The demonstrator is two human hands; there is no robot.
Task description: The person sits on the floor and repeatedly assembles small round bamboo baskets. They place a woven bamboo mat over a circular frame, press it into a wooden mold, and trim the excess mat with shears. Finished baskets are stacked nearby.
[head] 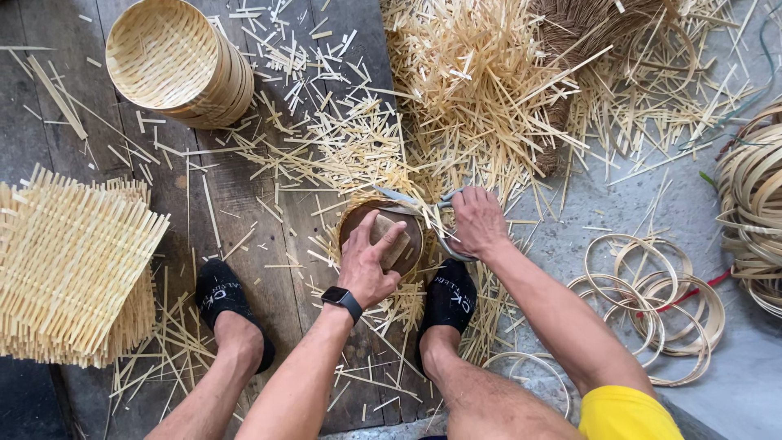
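Two hands are busy at the middle of my view. My left hand [368, 259] lies flat, fingers spread, pressing a small wooden block [389, 238] onto a round brown disc [380, 234] that covers a woven bamboo piece, whose pale slat ends poke out around its rim. My right hand [477, 222] is closed around the handles of grey shears [411, 205], blades lying along the far edge of the disc.

I judge the step in hand to be trimming: the disc serves as a template and the shears clip the ends that stick out. The next cut calls for firm downward pressure from the left hand so the weave cannot slip, and for turning the work a little to bring uncut ends to the blades.

Far left, a stack of round bamboo trays [181, 63] lies tipped on its side, the one facing me empty. Square woven mats [72, 269] are piled at the left, loose rings [652, 293] lie at the right, and offcuts [481, 90] litter the plank floor [244, 212].
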